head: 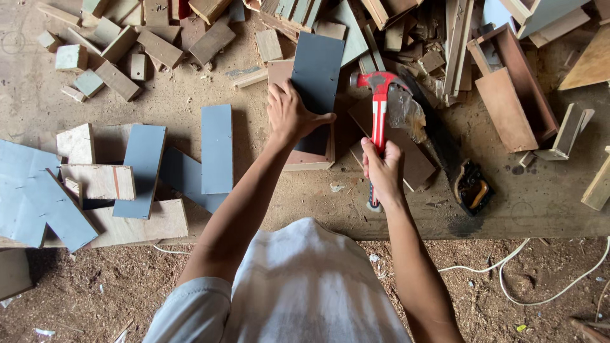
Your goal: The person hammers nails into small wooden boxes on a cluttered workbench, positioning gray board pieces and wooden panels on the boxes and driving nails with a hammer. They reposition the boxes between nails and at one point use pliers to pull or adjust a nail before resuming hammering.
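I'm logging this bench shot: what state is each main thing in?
Left hand: pressed flat on the grey panel.
Grey panel: lying on a wooden box.
Right hand: gripping the hammer.
Hammer: raised, head up.
Hand saw: lying flat, untouched.

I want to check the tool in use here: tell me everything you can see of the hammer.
The hammer is a claw hammer with a red head and a red handle marked by a white stripe, ending in a dark grip. The right hand is closed around the lower handle, with the grip end sticking out below it. The head points away from the person, above the workbench, just right of the grey board that the left hand presses down.
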Demonstrator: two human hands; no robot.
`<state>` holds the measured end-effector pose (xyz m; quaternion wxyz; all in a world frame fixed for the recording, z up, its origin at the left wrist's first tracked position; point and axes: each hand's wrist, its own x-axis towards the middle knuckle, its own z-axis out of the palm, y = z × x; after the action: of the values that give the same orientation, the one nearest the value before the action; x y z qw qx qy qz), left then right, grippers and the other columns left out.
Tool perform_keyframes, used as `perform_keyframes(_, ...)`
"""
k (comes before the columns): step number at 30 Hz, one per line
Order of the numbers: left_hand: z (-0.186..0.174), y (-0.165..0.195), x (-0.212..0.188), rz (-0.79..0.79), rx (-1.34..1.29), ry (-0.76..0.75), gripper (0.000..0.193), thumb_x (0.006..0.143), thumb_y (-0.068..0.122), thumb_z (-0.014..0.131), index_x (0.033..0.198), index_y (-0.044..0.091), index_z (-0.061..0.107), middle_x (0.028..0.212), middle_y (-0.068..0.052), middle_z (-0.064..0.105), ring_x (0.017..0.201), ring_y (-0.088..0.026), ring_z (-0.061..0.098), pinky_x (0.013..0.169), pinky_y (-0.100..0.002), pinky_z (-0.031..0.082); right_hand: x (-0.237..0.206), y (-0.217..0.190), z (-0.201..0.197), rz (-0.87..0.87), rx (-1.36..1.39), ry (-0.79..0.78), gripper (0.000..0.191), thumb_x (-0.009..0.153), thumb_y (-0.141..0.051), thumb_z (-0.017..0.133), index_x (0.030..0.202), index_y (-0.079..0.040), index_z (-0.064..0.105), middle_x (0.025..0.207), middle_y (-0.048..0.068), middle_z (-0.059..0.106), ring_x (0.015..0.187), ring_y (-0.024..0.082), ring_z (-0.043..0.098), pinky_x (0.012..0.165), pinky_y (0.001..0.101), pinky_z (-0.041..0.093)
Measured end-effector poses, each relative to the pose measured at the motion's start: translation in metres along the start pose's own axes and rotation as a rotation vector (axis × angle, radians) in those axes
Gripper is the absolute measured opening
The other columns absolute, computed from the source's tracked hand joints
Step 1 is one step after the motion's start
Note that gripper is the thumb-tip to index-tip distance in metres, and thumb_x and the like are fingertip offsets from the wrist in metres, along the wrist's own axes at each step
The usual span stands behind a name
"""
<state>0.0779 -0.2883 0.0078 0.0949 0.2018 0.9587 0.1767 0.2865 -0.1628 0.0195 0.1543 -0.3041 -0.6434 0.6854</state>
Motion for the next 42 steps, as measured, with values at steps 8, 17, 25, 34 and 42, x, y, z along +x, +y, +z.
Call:
perform_keyframes(8,0.011,0.007,-0.009,0.029,0.129,0.062,0.125,0.066,0.095,0.063,0.131,-0.009,0.041,0.119,-0.019,0.049,0.109,-0.033,0.05,0.096,-0.049,0.044,0.007,0.017,-0.017,0.117,-0.035,0.019,0.025,0.1,-0.024,0.064,0.084,-0.008,0.054,0.064,-0.001,0.054,0.045,0.005,0.047,0.037,0.0192,0.037)
perform_keyframes(17,0.03,-0.003,-0.001,0.024,-0.242,0.161,0.11,0.073,0.067,0.078,0.139,-0.009,0.033,0.101,-0.025,0.058,0.085,-0.036,0.057,0.077,-0.047,0.053,0.026,0.015,-0.009,0.216,-0.091,0.01,0.022,0.101,-0.027,0.062,0.095,-0.009,0.053,0.069,0.0,0.055,0.049,0.006,0.047,0.04,0.0195,0.038)
perform_keyframes(25,0.044,-0.018,0.022,-0.29,-0.828,-0.154,0.043,0.094,0.049,0.062,0.086,0.008,0.049,0.066,-0.008,0.057,0.053,-0.014,0.044,0.044,-0.031,0.046,0.029,0.027,-0.001,0.281,-0.083,0.011,0.018,0.096,-0.024,0.066,0.102,-0.009,0.055,0.073,0.002,0.057,0.051,0.007,0.048,0.041,0.0188,0.037)
perform_keyframes(34,0.053,-0.024,0.028,-0.161,-0.999,-0.059,0.041,0.1,0.043,0.057,0.089,0.005,0.047,0.065,-0.004,0.055,0.049,-0.011,0.045,0.036,-0.028,0.04,0.031,0.027,-0.01,0.241,-0.082,0.028,0.019,0.099,-0.024,0.064,0.094,-0.008,0.054,0.068,0.0,0.053,0.047,0.008,0.047,0.038,0.0208,0.037)
perform_keyframes(42,0.023,0.001,-0.011,-0.048,-0.166,0.135,0.074,0.098,0.053,0.059,0.131,-0.01,0.041,0.094,-0.019,0.057,0.071,-0.023,0.058,0.053,-0.034,0.05,0.028,0.023,-0.011,0.286,0.012,0.022,0.02,0.101,-0.026,0.061,0.095,-0.011,0.051,0.068,-0.001,0.052,0.048,0.005,0.046,0.039,0.0177,0.037)
